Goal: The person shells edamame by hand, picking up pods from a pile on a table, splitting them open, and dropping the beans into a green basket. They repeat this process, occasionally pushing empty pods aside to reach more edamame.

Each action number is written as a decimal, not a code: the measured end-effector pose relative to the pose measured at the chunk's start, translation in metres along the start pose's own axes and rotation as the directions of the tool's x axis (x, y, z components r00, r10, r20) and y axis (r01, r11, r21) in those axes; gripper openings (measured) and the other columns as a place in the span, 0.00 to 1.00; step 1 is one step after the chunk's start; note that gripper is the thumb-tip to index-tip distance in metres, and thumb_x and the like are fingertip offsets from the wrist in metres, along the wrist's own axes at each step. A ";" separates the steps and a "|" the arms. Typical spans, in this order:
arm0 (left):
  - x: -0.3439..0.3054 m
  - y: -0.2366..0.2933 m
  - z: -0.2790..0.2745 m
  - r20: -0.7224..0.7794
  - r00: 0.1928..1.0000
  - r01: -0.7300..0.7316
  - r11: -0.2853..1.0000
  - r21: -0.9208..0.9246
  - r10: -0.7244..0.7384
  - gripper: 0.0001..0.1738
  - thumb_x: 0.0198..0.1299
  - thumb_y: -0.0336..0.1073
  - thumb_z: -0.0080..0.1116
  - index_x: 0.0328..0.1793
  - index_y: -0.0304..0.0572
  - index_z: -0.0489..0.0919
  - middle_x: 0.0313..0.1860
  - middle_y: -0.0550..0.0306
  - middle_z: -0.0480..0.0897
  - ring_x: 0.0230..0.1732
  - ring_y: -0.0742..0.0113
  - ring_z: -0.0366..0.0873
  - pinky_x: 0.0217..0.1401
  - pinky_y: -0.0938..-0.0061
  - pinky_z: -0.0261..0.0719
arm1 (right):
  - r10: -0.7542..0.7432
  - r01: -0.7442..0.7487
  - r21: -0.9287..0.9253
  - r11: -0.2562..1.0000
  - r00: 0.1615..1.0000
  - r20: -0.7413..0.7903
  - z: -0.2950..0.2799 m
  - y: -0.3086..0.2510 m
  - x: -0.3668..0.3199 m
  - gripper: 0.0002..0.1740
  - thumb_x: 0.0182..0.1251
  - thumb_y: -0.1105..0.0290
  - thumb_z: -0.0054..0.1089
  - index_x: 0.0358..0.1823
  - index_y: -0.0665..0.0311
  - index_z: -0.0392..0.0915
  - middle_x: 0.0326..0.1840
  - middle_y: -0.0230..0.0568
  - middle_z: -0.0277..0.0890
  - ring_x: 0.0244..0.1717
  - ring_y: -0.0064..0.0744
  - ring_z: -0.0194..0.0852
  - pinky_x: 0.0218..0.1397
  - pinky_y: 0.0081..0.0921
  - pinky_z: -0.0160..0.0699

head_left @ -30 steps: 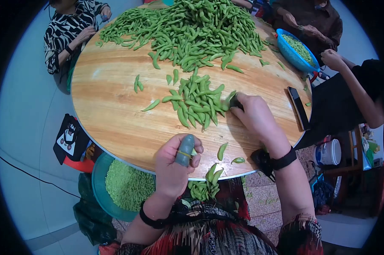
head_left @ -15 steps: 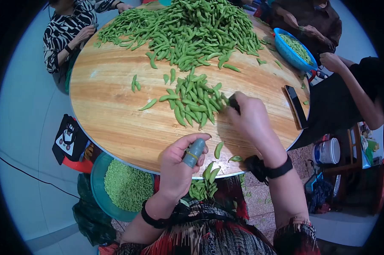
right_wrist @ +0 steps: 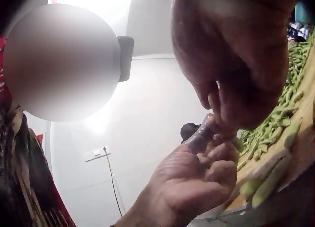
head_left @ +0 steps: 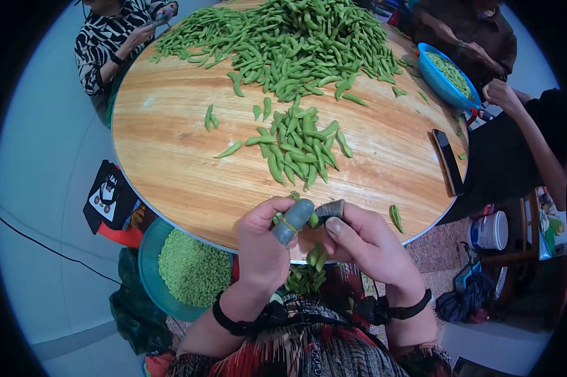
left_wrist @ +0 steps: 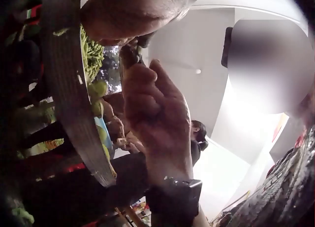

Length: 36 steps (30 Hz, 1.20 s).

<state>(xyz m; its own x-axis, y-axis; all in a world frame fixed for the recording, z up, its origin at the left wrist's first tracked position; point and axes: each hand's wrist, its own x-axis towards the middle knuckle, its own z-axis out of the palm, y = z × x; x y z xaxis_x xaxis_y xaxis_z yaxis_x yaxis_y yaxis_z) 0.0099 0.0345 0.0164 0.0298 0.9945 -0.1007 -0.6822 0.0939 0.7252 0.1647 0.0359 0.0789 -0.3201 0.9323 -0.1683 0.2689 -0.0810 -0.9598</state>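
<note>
Above the table's near edge the two hands meet over a green soybean pod (head_left: 313, 220). My left hand (head_left: 264, 242) pinches it, its thumb in a grey rubber finger cot (head_left: 294, 221) with a yellow band. From the other side my right hand (head_left: 374, 245) also pinches the pod, a dark cover (head_left: 330, 209) on one digit. In the right wrist view the left hand (right_wrist: 192, 182) touches fingertips with the right hand (right_wrist: 236, 54), which hides most of the pod. A small pile of soybean pods (head_left: 299, 144) lies just beyond the hands.
A large heap of pods (head_left: 308, 44) covers the far side of the round wooden table (head_left: 177, 163). A teal basin (head_left: 150, 276) of shelled beans stands below left, and a blue basket (head_left: 435, 81) sits far right near other people. A phone (head_left: 447, 162) lies at the right edge.
My right hand has come back from the small pile towards me and now meets the left hand. The left hand has stayed near the table's edge.
</note>
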 end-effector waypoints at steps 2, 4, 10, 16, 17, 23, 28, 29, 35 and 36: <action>-0.002 0.001 0.003 -0.022 1.000 0.015 1.000 0.022 -0.015 0.07 0.56 0.23 0.55 0.42 0.36 0.76 0.31 0.59 0.79 0.22 0.85 0.65 0.19 0.89 0.53 | 0.139 -0.186 0.263 0.947 0.973 0.187 -0.003 0.010 -0.002 0.13 0.73 0.65 0.43 0.32 0.64 0.70 0.22 0.25 0.66 0.22 0.12 0.61 0.22 0.14 0.60; -0.002 -0.001 0.002 -0.031 0.999 -0.004 0.999 0.048 0.005 0.08 0.56 0.23 0.55 0.42 0.36 0.76 0.31 0.58 0.79 0.23 0.84 0.66 0.19 0.89 0.54 | 0.140 -0.194 0.284 0.939 0.970 0.198 -0.003 0.011 -0.002 0.13 0.73 0.65 0.42 0.32 0.63 0.70 0.22 0.24 0.66 0.21 0.12 0.59 0.22 0.13 0.59; -0.006 -0.009 0.003 0.010 0.991 -0.131 0.978 0.162 0.131 0.12 0.51 0.20 0.57 0.43 0.34 0.77 0.33 0.59 0.79 0.29 0.80 0.71 0.28 0.86 0.65 | 0.193 -0.273 0.431 0.860 0.956 0.221 0.001 0.015 0.000 0.13 0.74 0.66 0.41 0.32 0.62 0.70 0.21 0.23 0.64 0.18 0.10 0.56 0.20 0.10 0.54; -0.004 -0.001 0.002 0.140 0.987 0.096 0.990 -0.106 -0.081 0.12 0.51 0.21 0.58 0.44 0.34 0.76 0.33 0.60 0.78 0.28 0.80 0.71 0.27 0.88 0.64 | 0.231 -0.338 0.574 0.746 0.940 0.252 0.003 0.019 0.000 0.10 0.72 0.67 0.45 0.31 0.62 0.71 0.20 0.22 0.65 0.17 0.10 0.55 0.18 0.10 0.52; -0.004 -0.001 0.002 0.106 0.992 0.076 0.996 -0.039 -0.072 0.11 0.52 0.22 0.59 0.43 0.35 0.76 0.34 0.61 0.77 0.30 0.80 0.71 0.29 0.88 0.66 | 0.206 -0.260 0.449 0.855 0.964 0.167 0.005 0.022 0.000 0.10 0.71 0.67 0.47 0.31 0.62 0.71 0.19 0.22 0.65 0.17 0.10 0.56 0.19 0.10 0.54; 0.003 -0.004 -0.003 0.193 0.980 -0.148 0.847 0.510 0.055 0.12 0.53 0.25 0.63 0.44 0.34 0.77 0.35 0.65 0.77 0.35 0.82 0.72 0.38 0.85 0.71 | 0.022 -0.013 0.101 0.995 0.996 -0.083 0.009 0.035 0.003 0.09 0.68 0.71 0.51 0.30 0.68 0.73 0.21 0.26 0.70 0.21 0.13 0.62 0.24 0.15 0.62; 0.003 -0.002 -0.008 0.205 0.979 -0.068 0.953 0.297 0.006 0.12 0.51 0.23 0.62 0.43 0.32 0.76 0.35 0.60 0.78 0.32 0.77 0.73 0.35 0.85 0.72 | 0.114 -0.100 0.267 0.959 0.993 -0.041 0.011 0.022 0.003 0.08 0.67 0.72 0.52 0.33 0.70 0.73 0.22 0.28 0.71 0.24 0.13 0.63 0.26 0.15 0.64; 0.004 -0.002 -0.012 0.245 0.969 0.049 0.999 -0.022 -0.042 0.11 0.52 0.24 0.60 0.42 0.31 0.76 0.35 0.58 0.78 0.30 0.76 0.73 0.32 0.85 0.71 | 0.030 -0.016 0.132 0.991 0.994 -0.105 0.014 0.020 0.001 0.08 0.67 0.71 0.52 0.33 0.70 0.74 0.22 0.28 0.71 0.25 0.12 0.64 0.26 0.15 0.65; 0.003 0.005 -0.013 0.101 0.971 0.226 0.968 -0.104 -0.216 0.09 0.60 0.31 0.50 0.39 0.30 0.76 0.33 0.47 0.77 0.27 0.73 0.72 0.24 0.88 0.67 | -0.225 0.195 -0.125 0.973 0.925 -0.306 0.005 0.013 0.006 0.08 0.65 0.73 0.53 0.42 0.70 0.75 0.20 0.34 0.71 0.21 0.19 0.67 0.25 0.20 0.67; 0.003 0.005 -0.015 0.101 0.971 0.226 0.969 -0.104 -0.215 0.09 0.60 0.31 0.50 0.39 0.30 0.76 0.33 0.47 0.77 0.27 0.73 0.72 0.24 0.88 0.67 | -0.253 0.178 -0.286 0.942 0.934 -0.251 0.002 0.009 0.008 0.11 0.63 0.73 0.54 0.45 0.69 0.75 0.18 0.38 0.71 0.19 0.23 0.68 0.25 0.22 0.68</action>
<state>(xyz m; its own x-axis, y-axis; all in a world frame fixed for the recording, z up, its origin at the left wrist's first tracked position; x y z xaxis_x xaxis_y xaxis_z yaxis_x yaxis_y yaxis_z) -0.0044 0.0377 0.0098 0.2495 0.9505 -0.1854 -0.7300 0.3104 0.6089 0.1630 0.0421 0.0681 -0.1390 0.9801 0.1415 0.4560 0.1902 -0.8694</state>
